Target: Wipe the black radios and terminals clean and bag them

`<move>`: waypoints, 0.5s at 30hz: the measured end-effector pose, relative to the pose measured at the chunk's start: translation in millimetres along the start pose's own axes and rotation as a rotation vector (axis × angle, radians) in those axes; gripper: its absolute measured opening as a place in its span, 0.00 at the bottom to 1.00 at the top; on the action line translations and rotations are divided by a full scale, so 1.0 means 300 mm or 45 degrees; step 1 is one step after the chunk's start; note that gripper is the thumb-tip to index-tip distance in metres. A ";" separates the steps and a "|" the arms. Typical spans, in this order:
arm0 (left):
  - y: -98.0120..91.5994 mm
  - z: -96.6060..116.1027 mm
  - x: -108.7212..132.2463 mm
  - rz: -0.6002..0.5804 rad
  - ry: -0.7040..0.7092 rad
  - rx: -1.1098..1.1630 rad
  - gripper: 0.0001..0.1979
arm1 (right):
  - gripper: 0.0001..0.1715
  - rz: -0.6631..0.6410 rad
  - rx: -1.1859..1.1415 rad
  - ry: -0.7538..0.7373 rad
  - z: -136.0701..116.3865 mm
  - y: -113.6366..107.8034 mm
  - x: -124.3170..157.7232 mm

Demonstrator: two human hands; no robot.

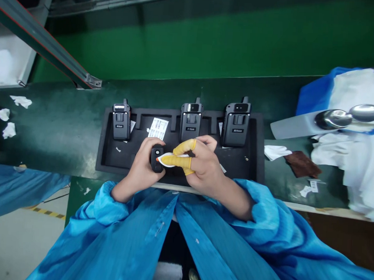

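My left hand (143, 163) is wrapped round a small black handheld radio (156, 158), held over the front of a black foam tray (258, 160). My right hand (201, 163), with yellow finger cots on two fingers, pinches a white strip (170, 159) against the top of that radio. Three more black radios stand upright in the tray's back slots: one on the left (120, 122), one in the middle (191, 122), one on the right (237, 122). A white barcode label (158, 128) lies in an empty slot between them.
The tray sits on a dark green bench (62, 129). White paper scraps (9, 114) lie at the left. At the right are a brown cloth (301, 163), a white cloth (276, 152), white sheeting over a blue bin (359, 136) and a shiny metal tool (348, 117). A metal rail (50, 49) crosses upper left.
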State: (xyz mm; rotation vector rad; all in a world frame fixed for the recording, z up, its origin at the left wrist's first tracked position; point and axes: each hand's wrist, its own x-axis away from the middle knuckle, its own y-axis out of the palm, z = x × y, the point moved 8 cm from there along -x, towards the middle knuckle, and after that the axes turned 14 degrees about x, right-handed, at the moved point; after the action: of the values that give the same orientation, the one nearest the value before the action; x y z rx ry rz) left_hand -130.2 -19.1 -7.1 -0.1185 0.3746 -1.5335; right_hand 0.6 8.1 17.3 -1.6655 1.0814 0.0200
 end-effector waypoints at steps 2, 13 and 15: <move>-0.006 -0.001 -0.003 0.015 -0.025 -0.003 0.27 | 0.32 0.005 0.029 0.055 0.026 -0.001 0.016; -0.029 -0.014 -0.045 0.006 -0.269 -0.179 0.31 | 0.22 0.148 0.154 0.294 0.166 -0.102 0.121; -0.058 -0.034 -0.105 0.040 -0.382 -0.355 0.39 | 0.23 0.169 0.163 0.310 0.176 -0.117 0.129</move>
State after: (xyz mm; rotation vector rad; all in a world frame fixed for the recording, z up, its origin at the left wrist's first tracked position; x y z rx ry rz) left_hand -149.8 12.7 -6.3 -0.5524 0.3458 -1.4003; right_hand 71.8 24.1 2.9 -1.5055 1.3468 -0.1666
